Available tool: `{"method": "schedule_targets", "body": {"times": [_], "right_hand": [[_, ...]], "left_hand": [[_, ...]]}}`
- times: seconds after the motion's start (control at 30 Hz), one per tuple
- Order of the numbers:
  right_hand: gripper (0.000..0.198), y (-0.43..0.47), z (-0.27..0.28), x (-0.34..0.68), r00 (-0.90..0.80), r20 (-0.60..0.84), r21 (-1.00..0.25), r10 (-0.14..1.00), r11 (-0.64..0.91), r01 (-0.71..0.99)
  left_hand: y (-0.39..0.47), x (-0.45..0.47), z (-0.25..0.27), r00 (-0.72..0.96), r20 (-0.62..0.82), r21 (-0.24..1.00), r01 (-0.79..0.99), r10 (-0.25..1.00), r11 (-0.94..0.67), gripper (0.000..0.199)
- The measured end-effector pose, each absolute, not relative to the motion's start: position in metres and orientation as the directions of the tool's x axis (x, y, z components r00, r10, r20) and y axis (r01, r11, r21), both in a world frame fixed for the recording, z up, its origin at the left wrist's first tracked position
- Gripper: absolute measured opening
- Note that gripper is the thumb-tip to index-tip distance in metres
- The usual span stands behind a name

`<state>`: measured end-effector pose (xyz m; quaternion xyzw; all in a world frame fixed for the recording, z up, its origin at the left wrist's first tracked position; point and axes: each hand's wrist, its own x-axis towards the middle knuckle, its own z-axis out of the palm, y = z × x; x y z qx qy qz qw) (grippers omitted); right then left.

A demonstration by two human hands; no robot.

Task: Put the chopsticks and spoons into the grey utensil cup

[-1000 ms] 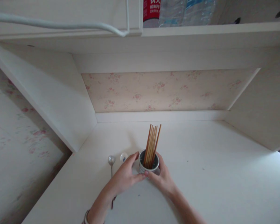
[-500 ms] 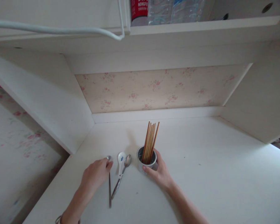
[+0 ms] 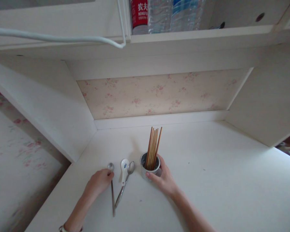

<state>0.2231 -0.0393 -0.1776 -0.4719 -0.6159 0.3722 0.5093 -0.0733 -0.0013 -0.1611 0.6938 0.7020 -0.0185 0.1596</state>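
White spoon (image 3: 124,169) | metal spoon (image 3: 130,168) (slanted) | between left hand (image 3: 101,181) and cup (image 3: 143,172)

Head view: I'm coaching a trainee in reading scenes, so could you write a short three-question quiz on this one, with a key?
1. Multiple choice: how do the chopsticks sit in the metal cup?
a) wholly below its rim
b) sticking up past its rim
c) lying flat across its rim

2. True or false: the right hand touches the metal cup.

3. Count: how many spoons are in view?

Key:
1. b
2. True
3. Three: the white spoon, the larger-bowled metal spoon and the thin-handled metal spoon at the fingers of the left hand.
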Motion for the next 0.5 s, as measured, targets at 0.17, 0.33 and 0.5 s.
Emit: {"method": "schedule_targets", "body": {"times": [0.17, 0.33, 0.5], "right_hand": [[0.078, -0.039, -0.177, 0.223, -0.036, 0.286, -0.936, 0.957, 0.288, 0.201], [0.079, -0.039, -0.177, 0.222, -0.020, 0.283, -0.940, 0.959, 0.282, 0.190], [0.076, -0.039, -0.177, 0.221, -0.033, 0.294, -0.940, 0.955, 0.295, 0.172]], "left_hand": [[-0.007, -0.069, -0.121, 0.039, -0.183, 0.441, 0.896, 0.982, 0.047, 0.039], [-0.016, -0.040, -0.061, 0.003, -0.080, 0.771, 0.634, 0.997, 0.060, 0.046], [-0.002, 0.004, -0.038, -0.052, 0.164, 0.884, 0.451, 0.985, -0.123, 0.044]]}}
